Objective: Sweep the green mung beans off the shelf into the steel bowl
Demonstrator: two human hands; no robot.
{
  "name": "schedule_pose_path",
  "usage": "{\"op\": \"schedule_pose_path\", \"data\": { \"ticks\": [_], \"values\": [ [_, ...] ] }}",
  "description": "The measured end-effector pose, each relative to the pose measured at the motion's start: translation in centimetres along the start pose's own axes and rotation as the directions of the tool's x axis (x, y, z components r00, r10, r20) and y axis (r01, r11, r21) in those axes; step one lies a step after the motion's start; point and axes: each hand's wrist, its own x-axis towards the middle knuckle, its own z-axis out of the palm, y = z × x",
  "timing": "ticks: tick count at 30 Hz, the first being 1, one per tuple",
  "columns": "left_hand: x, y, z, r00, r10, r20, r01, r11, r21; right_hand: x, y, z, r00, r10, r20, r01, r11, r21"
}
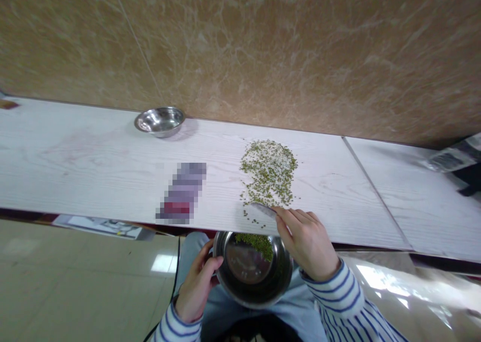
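Note:
My left hand (202, 282) grips the left rim of a steel bowl (252, 299), which sits below the table's front edge, over my lap. Small green beans (265, 247), looking like mung beans, lie inside it toward the table side. In my right hand (306, 237) is a thin greyish metal utensil (263, 210); my fingers cover part of it, so its exact kind is unclear. Its tip rests at the near side of a spread of green beans (268, 174) on the tabletop, with paler bits among them. A few loose beans lie near the edge.
A smaller steel bowl (161, 121) stands against the wall, back left on the white table (93, 166). A blurred-out purple rectangular item (183, 192) lies left of the beans. At the far right is a black-and-silver package (456, 156). A seam (376, 192) crosses the tabletop.

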Motion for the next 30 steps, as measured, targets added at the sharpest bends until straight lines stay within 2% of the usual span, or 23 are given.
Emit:
{"op": "schedule_pose_path", "data": {
  "ticks": [9, 30],
  "values": [
    [0.1, -0.1, 0.0, 1.0, 0.001, -0.009, 0.0, 1.0, 0.007, 0.2, -0.7, 0.0, 0.999, -0.029, 0.028, 0.027, 0.999, 0.047],
    [-0.1, 0.3, 0.2, 1.0, 0.004, 0.009, -0.004, 0.999, 0.048, 0.8, -1.0, 0.0, 0.997, -0.057, 0.06, 0.055, 0.998, 0.026]
  ]
}}
